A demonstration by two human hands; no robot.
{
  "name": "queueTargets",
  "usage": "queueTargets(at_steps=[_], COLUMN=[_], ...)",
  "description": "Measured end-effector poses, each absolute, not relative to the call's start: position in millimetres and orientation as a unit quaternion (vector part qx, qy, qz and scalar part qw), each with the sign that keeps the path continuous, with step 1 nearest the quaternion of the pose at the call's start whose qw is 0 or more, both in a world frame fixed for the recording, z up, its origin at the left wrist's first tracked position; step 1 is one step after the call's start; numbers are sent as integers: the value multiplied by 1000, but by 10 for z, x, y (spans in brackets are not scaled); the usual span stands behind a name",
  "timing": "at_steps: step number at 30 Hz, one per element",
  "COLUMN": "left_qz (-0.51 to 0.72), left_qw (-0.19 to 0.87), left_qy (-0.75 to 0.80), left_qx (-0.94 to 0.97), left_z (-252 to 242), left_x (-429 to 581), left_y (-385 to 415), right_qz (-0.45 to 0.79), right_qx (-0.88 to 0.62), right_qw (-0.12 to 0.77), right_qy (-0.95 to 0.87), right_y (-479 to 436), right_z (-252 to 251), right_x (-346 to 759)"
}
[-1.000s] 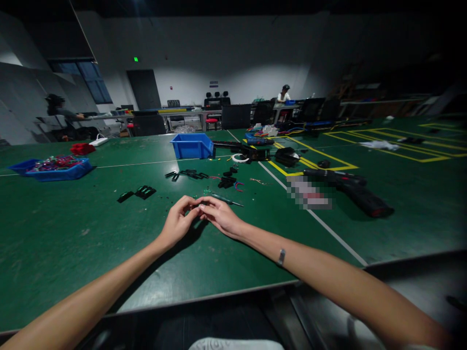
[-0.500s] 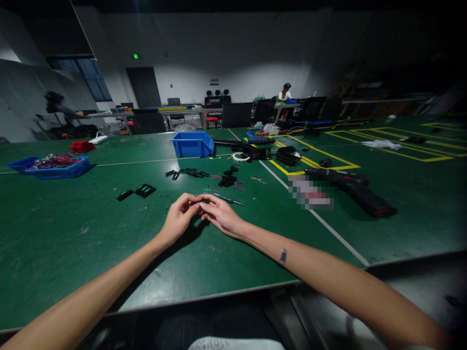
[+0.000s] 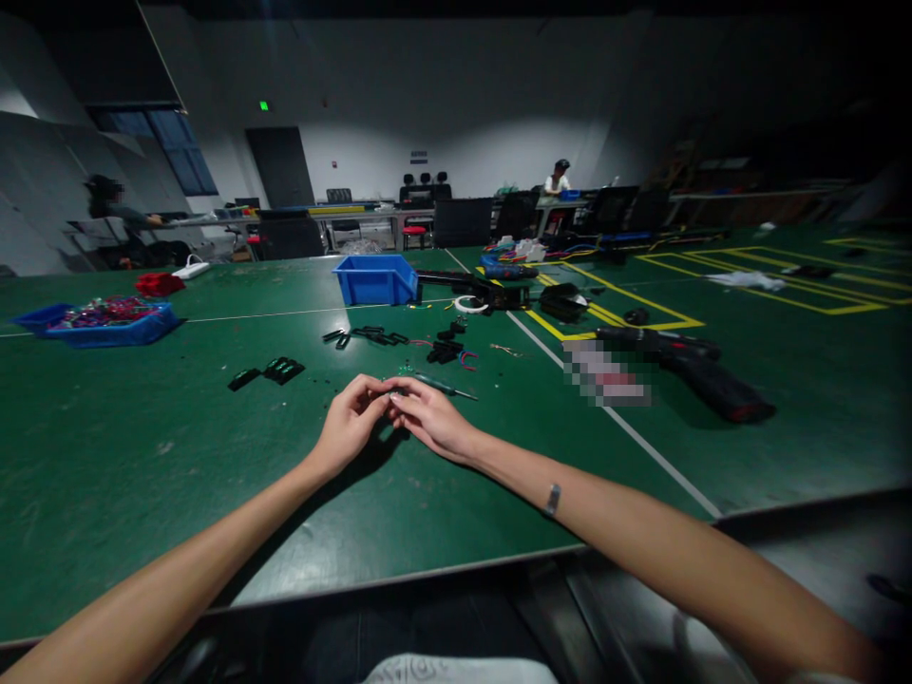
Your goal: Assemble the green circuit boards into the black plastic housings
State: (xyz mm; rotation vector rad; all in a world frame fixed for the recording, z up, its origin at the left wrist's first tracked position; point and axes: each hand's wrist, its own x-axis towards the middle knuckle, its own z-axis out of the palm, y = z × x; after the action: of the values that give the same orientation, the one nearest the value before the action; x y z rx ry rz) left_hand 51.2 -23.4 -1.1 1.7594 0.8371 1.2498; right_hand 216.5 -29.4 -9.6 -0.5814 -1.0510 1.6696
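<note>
My left hand (image 3: 349, 426) and my right hand (image 3: 432, 420) meet fingertip to fingertip over the green table (image 3: 142, 446), low above its surface. Both pinch a tiny part between them, too small and dark to name. A thin screwdriver (image 3: 443, 387) lies on the table just beyond my right hand. Small black parts (image 3: 442, 351) with red and blue wire bits lie a little farther back.
A blue bin (image 3: 376, 280) stands at the back centre, a blue tray of coloured parts (image 3: 100, 321) at the left. Black pieces (image 3: 275, 371) lie left of my hands. Power drills (image 3: 702, 375) rest at the right. Other people sit at far desks.
Hands stay together in nearly the same spot; the fingers shifted slightly around the small part. The view tilted a little.
</note>
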Motion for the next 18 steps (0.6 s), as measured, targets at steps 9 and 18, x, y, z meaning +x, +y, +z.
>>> queueTargets(at_steps=[9, 18], left_qz=[504, 503], left_qw=[377, 374], left_qy=[342, 344], left_qx=[698, 699], left_z=[-59, -101], left_x=[505, 511], left_y=[-214, -202], right_qz=[697, 696], right_qx=[-260, -259], right_qw=[515, 523], right_qy=[-426, -418], right_y=[-304, -292], right_z=[-70, -102], right_x=[2162, 2150])
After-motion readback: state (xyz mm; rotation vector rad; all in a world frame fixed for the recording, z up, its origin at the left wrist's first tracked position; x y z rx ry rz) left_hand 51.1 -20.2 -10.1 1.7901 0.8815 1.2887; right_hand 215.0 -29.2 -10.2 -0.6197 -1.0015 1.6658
